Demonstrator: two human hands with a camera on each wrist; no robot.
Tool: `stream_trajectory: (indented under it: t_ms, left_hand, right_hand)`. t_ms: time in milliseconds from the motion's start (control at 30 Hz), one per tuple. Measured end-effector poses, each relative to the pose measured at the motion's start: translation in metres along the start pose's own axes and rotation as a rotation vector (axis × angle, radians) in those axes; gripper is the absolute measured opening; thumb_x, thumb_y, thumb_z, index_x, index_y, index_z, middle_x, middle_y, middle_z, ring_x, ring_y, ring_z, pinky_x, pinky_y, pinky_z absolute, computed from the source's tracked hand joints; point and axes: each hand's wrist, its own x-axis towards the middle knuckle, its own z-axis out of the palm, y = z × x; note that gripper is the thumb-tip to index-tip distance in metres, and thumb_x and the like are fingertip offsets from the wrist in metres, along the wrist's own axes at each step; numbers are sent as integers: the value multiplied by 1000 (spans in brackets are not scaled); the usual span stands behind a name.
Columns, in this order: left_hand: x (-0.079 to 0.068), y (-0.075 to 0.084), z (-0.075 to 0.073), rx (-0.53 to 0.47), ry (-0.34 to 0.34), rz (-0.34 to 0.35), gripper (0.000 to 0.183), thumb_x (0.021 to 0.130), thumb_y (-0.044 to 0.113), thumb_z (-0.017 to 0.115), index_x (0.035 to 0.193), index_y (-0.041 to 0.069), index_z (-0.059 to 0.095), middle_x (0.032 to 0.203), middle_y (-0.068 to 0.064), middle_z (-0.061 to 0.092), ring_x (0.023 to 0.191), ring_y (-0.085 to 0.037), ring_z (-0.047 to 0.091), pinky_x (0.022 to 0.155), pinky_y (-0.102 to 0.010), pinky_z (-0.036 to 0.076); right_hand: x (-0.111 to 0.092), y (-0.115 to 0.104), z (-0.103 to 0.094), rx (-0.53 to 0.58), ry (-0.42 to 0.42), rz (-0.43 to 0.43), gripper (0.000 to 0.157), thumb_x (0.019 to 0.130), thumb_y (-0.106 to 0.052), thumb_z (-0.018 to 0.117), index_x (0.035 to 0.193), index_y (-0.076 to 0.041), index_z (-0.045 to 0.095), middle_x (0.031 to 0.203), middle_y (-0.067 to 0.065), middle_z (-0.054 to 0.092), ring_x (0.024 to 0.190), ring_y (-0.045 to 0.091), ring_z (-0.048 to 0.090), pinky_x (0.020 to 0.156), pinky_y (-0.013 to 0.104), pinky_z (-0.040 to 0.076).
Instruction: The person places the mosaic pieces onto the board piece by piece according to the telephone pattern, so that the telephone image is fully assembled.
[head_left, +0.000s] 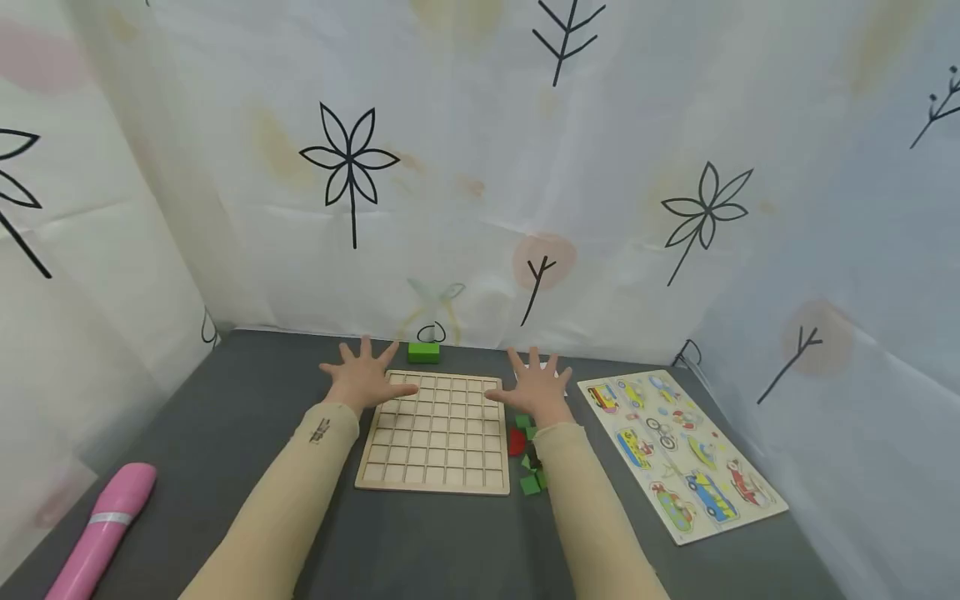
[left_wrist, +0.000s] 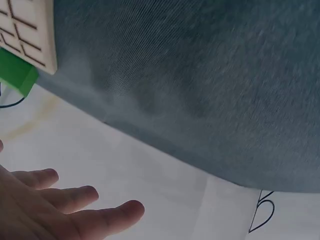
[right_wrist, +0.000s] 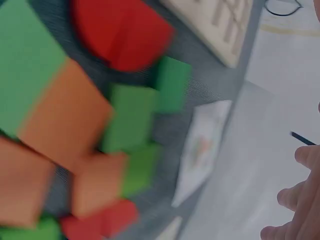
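Both hands hover with fingers spread over a wooden grid board lying on the dark table. The left hand is at the board's upper left corner, its thumb reaching over the grid, and holds nothing. Over the upper right corner the right hand is likewise spread and without anything in it. Beneath the right hand and forearm lie several small blocks: green blocks, a red piece, and, in the right wrist view, orange blocks. A white card with a small picture lies past them, partly hidden by the hand in the head view.
A green box-shaped block stands behind the board, by the patterned curtain. To the right lies a wooden vehicle puzzle board. A pink cylindrical object is at the table's left edge.
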Motion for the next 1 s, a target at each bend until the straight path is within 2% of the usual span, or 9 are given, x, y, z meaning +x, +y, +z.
stream_trajectory:
  t_ms: [133,300,467,600,767,900,1000]
  left_hand:
    - [-2,-3,8,-29,-34,-7,97,74,76,50,149,23,18,149,-32,8,126,-65,8,80,-80,19]
    - [-5,-4,24,-105,-32,6,99,73,78,48,150,24,16,149,-31,10,126,-64,11,80,-80,21]
    - [-12,-8,32,-279,-26,22,102,73,78,48,150,21,13,149,-31,12,127,-62,15,84,-78,20]
    - [-20,-9,31,-469,-8,28,105,74,77,49,151,18,7,149,-29,13,132,-54,18,94,-70,24]
    - [-34,-9,24,-722,41,30,103,79,66,56,151,18,1,152,-22,12,137,-44,17,101,-63,23]
    - [-51,-6,15,-839,28,-15,99,82,60,58,151,19,0,151,-23,16,133,-45,27,98,-61,30]
    - [-63,-3,11,-880,-4,-60,98,83,60,56,150,19,-2,148,-26,21,129,-46,32,95,-61,33]
  right_hand:
    - [3,-2,17,35,0,9,94,73,-73,55,149,-28,20,153,18,16,135,53,10,99,71,8]
    - [1,0,31,53,6,21,95,72,-74,54,149,-28,21,152,17,17,135,51,12,99,71,11]
    - [-5,2,37,134,6,30,95,73,-72,56,149,-27,22,152,16,19,136,50,11,98,72,11]
    - [-9,4,38,212,-12,34,94,76,-71,54,149,-25,19,152,15,18,136,49,13,96,73,12]
    - [-16,8,26,414,-14,33,92,79,-68,53,150,-24,13,154,16,12,137,48,7,98,71,11]
    - [-23,13,16,661,-4,32,91,81,-62,56,150,-22,11,155,12,11,139,43,11,103,65,15]
    - [-29,15,12,818,-10,55,89,83,-57,58,150,-23,10,155,9,9,140,37,13,105,61,18]
